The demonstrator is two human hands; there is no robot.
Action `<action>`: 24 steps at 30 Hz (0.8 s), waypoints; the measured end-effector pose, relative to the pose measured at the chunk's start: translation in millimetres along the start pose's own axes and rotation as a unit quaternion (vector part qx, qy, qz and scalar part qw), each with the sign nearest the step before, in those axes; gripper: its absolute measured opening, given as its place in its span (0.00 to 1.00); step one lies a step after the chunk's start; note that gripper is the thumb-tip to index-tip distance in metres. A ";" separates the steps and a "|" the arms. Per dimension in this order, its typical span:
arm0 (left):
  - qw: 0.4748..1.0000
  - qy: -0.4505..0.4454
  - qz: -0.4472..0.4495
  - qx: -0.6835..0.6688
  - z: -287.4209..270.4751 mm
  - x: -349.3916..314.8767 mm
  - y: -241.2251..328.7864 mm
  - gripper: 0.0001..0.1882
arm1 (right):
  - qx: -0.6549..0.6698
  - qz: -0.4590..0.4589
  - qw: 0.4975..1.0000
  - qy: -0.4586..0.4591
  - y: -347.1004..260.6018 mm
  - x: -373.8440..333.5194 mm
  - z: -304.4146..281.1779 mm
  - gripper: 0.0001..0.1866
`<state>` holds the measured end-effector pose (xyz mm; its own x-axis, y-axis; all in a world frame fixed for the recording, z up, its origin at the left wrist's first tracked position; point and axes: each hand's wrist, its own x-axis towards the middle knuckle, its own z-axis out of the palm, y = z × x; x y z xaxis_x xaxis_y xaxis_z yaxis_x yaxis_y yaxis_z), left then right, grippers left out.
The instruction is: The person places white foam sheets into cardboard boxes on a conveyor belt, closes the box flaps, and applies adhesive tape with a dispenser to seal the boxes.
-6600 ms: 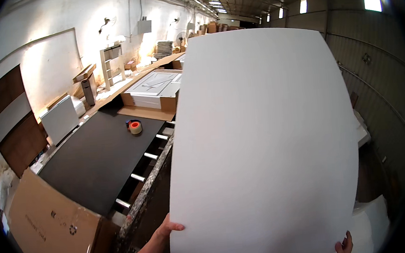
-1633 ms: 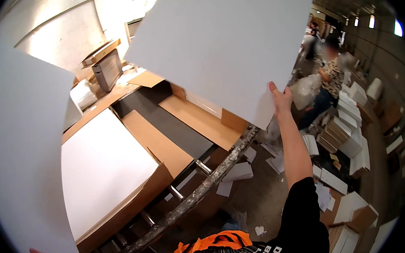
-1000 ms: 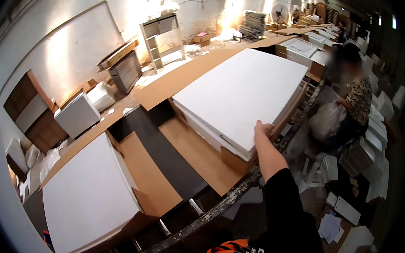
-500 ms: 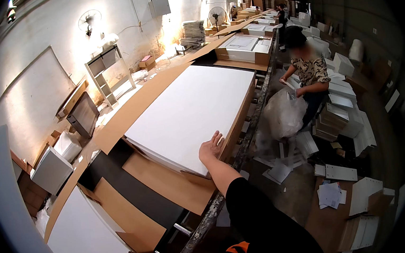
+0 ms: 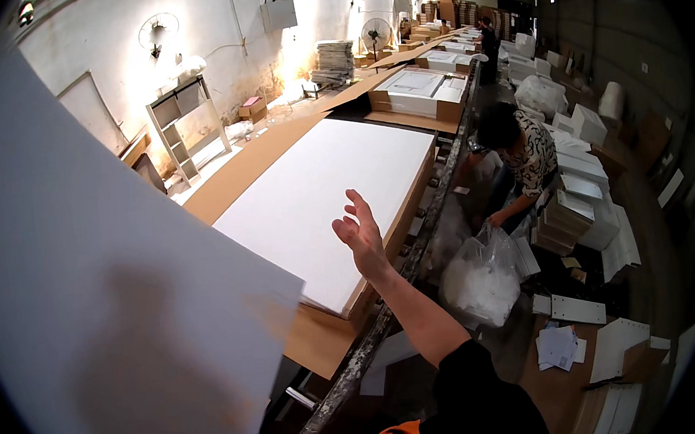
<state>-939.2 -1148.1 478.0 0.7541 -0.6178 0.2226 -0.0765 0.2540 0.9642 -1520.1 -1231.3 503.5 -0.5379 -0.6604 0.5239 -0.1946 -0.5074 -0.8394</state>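
Observation:
My right hand (image 5: 360, 236) is raised above the white board in the carton, its fingers apart and nothing in its grasp. Beneath it, the flat white board (image 5: 344, 168) lies inside a long open brown carton (image 5: 412, 204). A large white panel (image 5: 122, 259) fills the left foreground, tilted, with a dark shadow across it. Its right corner overlaps the near end of the carton in view. My left hand is out of view, so what supports the panel cannot be seen.
A dark metal rail (image 5: 338, 405) edges the conveyor line, with another packed carton (image 5: 419, 93) farther along. To the right, a co-worker (image 5: 526, 150) bends with a hand at a clear plastic bag (image 5: 483, 280). White boards (image 5: 581, 182) are stacked behind that person.
My right hand has lifted off the board's near right edge. The large white panel has swung in from the left, covering the nearer carton. The co-worker has bent down, and the bag is lower.

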 end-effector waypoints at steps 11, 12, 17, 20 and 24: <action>0.997 0.070 0.018 0.012 -32.6 -23.7 12.4 0.20 | 0.185 0.270 0.846 -0.421 -11.1 -91.1 -31.4 0.35; 0.996 0.083 0.022 0.015 -42.4 -26.3 13.7 0.20 | 0.194 0.273 0.835 -0.437 -2.9 -94.3 -31.2 0.34; 0.982 0.176 0.049 0.039 -103.4 -43.8 19.9 0.20 | 0.215 0.301 0.816 -0.445 6.6 -128.5 -21.7 0.29; 0.965 0.246 0.074 0.052 -154.3 -56.7 23.8 0.20 | 0.237 0.305 0.805 -0.451 12.0 -151.8 -3.5 0.28; 0.914 0.379 0.117 0.081 -273.0 -82.7 28.5 0.20 | 0.242 0.331 0.765 -0.497 -6.8 -199.6 73.9 0.24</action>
<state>-825.7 -886.5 447.6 0.9358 0.1486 0.3197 -0.3420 0.1621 0.9256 -1350.8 -1136.9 415.3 0.5482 -0.8342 0.0609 0.3065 0.1326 -0.9426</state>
